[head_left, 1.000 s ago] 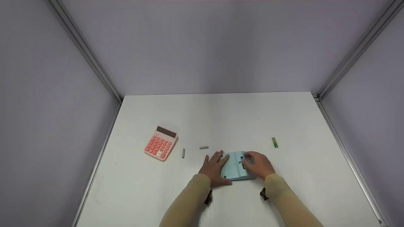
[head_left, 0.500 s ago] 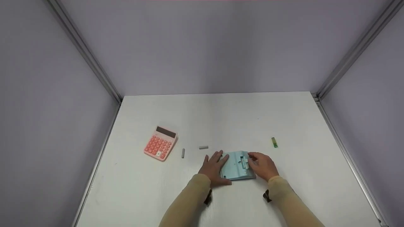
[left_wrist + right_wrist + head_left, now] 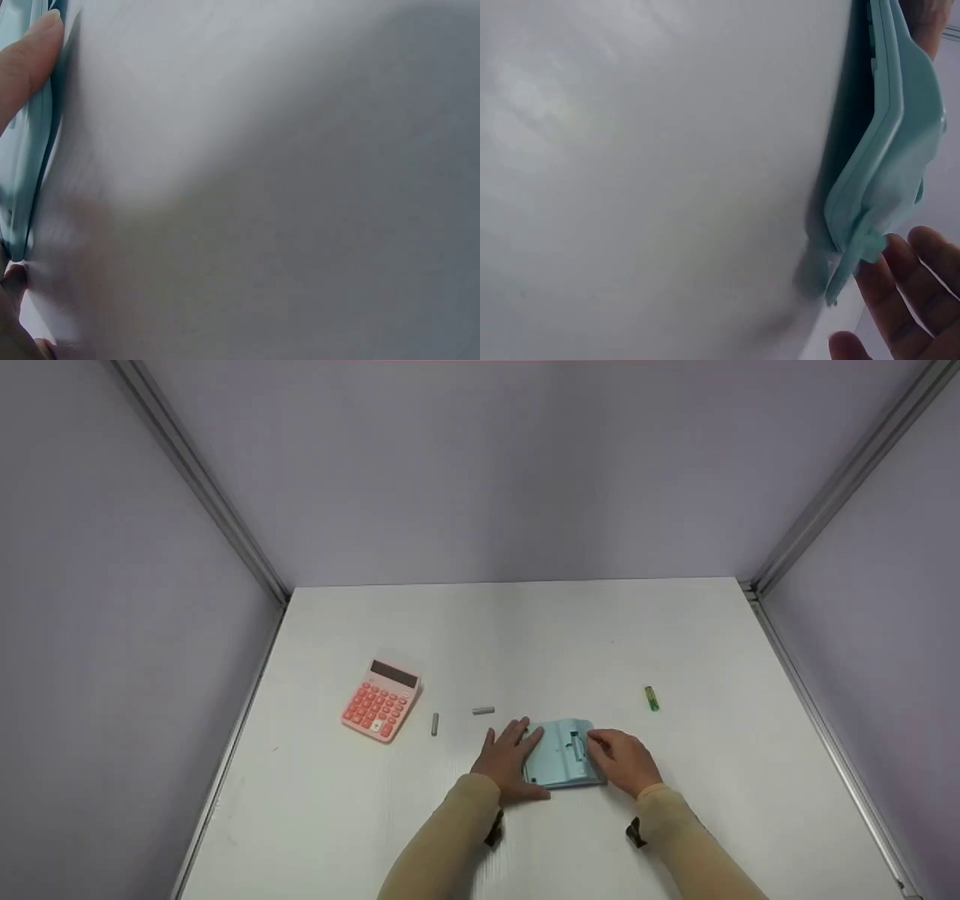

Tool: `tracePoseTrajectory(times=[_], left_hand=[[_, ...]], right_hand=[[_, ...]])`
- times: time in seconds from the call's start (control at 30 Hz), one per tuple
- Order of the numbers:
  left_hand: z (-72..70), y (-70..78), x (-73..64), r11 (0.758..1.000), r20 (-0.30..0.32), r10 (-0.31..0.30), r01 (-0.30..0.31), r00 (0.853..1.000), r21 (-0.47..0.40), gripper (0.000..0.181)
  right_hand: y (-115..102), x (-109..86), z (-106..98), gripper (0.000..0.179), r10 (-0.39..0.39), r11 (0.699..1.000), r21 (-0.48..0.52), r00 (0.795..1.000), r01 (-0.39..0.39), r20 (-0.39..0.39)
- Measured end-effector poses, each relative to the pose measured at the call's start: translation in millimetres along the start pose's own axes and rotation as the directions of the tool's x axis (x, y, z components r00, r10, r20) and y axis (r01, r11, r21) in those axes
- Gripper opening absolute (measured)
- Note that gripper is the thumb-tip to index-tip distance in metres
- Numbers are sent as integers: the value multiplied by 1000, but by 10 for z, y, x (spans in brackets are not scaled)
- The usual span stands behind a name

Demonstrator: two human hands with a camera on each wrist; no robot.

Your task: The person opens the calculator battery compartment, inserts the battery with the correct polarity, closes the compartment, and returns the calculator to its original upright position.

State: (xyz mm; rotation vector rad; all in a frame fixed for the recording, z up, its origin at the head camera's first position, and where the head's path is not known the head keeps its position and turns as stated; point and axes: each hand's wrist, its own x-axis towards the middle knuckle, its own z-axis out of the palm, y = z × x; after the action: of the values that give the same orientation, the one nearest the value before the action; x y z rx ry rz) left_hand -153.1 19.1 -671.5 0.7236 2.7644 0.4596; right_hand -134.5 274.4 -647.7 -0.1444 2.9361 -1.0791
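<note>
A light-blue calculator (image 3: 551, 761) lies face down on the white table, its battery compartment (image 3: 577, 746) uncovered. My left hand (image 3: 510, 765) lies spread over its left side, the thumb along the near edge. In the left wrist view that thumb (image 3: 30, 67) rests on the calculator's side. My right hand (image 3: 624, 759) is at its right edge. There, in the right wrist view, a small light-blue battery cover (image 3: 851, 262) stands tilted against the calculator's end. The fingers (image 3: 919, 300) touch the cover from behind, with the thumb apart from it.
A pink calculator (image 3: 381, 701) lies face up at the left. Two small grey cylinders, like batteries, lie between the calculators: one upright grey cylinder (image 3: 435, 724) and one sideways grey cylinder (image 3: 484, 710). A green battery (image 3: 651, 698) lies to the right, beyond my right hand.
My right hand has moved right, off the battery compartment to the calculator's right edge. The cover has swung out with it, baring the compartment. The left hand stays in place.
</note>
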Motion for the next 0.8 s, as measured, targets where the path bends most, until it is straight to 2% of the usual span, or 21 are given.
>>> tracePoseTrajectory(times=[0.23, 0.37, 0.53, 0.67, 0.8], left_hand=[[20, -7, 11, 1000, 0, -3, 3, 1000, -3, 112], [-94, 40, -45, 1000, 3, -7, 7, 1000, -24, 110], [-149, 62, -66, 1000, 6, -7, 7, 1000, -9, 109], [-151, 67, -59, 1000, 28, -19, 19, 999, -3, 111], [-61, 30, -23, 1000, 31, -18, 18, 999, -3, 111]], right_hand=[[125, -48, -79, 30, -5, 1000, 25, 999, 4, 40], [216, -35, -258, 30, 6, 999, 42, 999, -8, 38], [315, -21, -490, 33, 78, 997, 14, 995, -79, 58], [390, -48, -612, 37, 110, 994, -20, 988, -108, 112], [483, -125, -696, 41, 133, 991, -53, 974, -126, 186]])
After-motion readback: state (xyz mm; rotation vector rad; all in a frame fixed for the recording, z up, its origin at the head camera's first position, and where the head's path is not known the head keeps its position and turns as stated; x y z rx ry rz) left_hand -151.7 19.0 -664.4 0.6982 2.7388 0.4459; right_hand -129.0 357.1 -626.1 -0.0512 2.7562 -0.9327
